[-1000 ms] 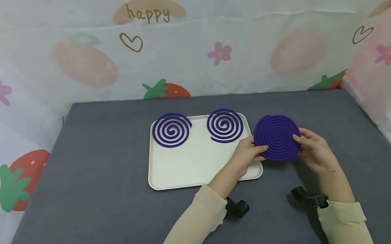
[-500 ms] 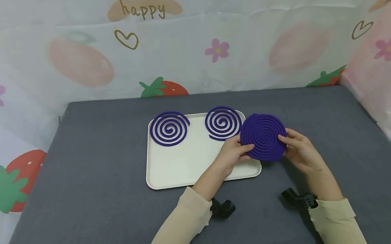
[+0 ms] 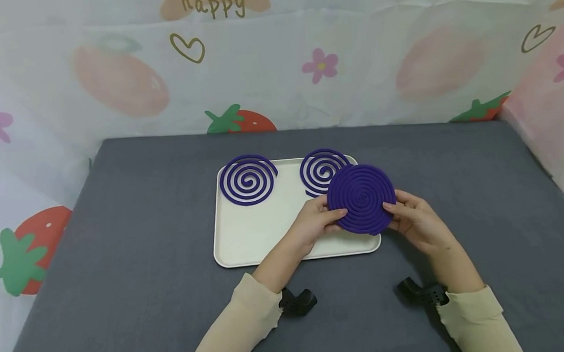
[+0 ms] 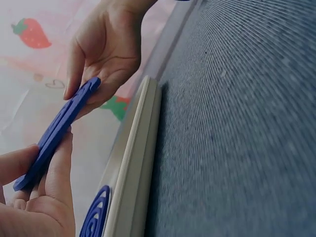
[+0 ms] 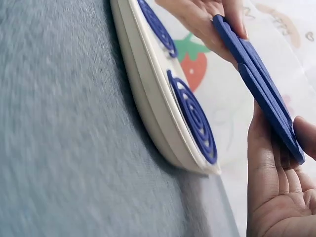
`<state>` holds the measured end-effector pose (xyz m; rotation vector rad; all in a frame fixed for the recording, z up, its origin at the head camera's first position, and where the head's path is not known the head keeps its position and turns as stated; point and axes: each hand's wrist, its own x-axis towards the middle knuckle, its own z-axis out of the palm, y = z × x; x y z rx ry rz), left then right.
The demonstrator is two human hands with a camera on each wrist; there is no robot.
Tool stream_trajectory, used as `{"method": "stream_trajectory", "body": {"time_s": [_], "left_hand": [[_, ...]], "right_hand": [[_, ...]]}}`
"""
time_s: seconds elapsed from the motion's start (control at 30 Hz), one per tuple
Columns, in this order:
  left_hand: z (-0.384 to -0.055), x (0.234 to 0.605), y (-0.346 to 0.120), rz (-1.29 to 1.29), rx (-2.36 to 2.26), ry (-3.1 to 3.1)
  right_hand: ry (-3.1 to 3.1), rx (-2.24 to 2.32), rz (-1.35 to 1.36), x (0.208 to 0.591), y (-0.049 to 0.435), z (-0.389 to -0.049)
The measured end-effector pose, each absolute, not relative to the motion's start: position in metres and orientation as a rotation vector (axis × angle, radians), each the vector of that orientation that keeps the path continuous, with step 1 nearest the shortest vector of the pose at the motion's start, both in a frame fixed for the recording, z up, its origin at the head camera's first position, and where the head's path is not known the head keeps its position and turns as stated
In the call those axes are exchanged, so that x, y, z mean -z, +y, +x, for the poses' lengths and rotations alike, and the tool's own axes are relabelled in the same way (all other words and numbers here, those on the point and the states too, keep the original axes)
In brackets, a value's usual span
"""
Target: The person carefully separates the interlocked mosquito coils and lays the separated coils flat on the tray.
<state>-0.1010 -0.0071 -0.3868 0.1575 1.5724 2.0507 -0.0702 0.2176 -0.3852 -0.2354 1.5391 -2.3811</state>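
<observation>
Left hand (image 3: 315, 219) and right hand (image 3: 415, 219) at opposite edges of one purple disc (image 3: 361, 199), each closed in a pinch, thumb on the upper face, fingers underneath. Disc tightly wound, held up off the counter (image 3: 123, 248), tilted with its face toward the head camera. Below, on the counter, a cream tray (image 3: 251, 231) with two more loosely wound purple coils along its far side: left spiral (image 3: 249, 181), well apart from both hands, and right spiral (image 3: 322, 171), partly hidden by the disc. Compared with a second ago, shifted leftward: from beside the tray's right edge to over its right part in the head view. Judged from that, a two-handed carry in progress, disc not yet set down. Layered-looking edge-on in the wrist views; cannot tell whether one piece or several.
</observation>
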Motion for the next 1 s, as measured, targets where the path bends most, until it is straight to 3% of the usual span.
{"method": "stream_trajectory", "body": {"time_s": [0.6, 1.0], "left_hand": [[-0.095, 0.396, -0.084, 0.148, -2.248, 1.501], [-0.092, 0.413, -0.081, 0.196, -2.309, 1.400]], "right_hand": [[1.564, 2.216, -0.229, 0.379, 0.145, -0.100], [1.565, 2.270, -0.133, 0.390, 0.135, -0.093]]}}
